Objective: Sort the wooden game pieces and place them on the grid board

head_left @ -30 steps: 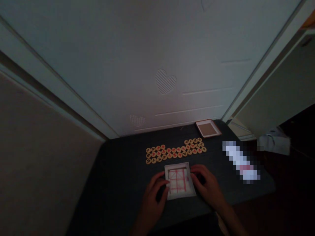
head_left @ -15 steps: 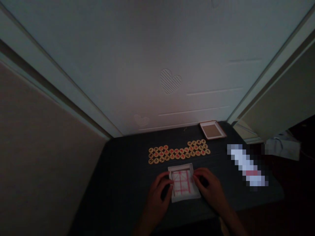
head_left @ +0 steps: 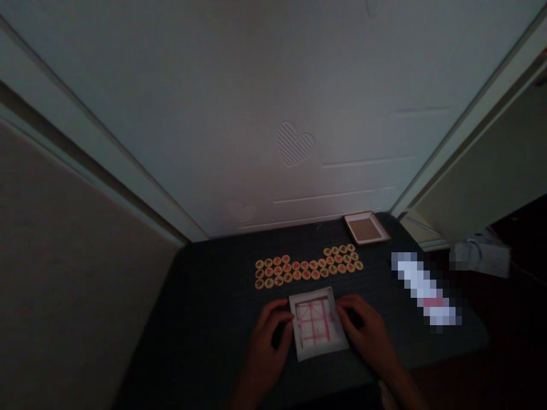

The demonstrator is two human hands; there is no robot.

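Observation:
A small white square box (head_left: 318,324) with a folded sheet of red grid lines inside lies on the dark table (head_left: 205,319) near its front edge. My left hand (head_left: 265,347) rests against the box's left side with its fingers curled onto the rim. On the other side, my right hand (head_left: 367,336) grips the right rim in the same way. Behind the box, several round wooden game discs (head_left: 307,266) with red and black marks lie in rows.
A shallow box lid with a brown inside (head_left: 366,228) lies at the table's back right corner. A blurred white strip (head_left: 425,290) lies on the right side. A pale wall with heart shapes (head_left: 294,142) stands just behind the table.
Both hands stay on the box's sides; the box has shifted and turned very slightly. The view has drifted a little.

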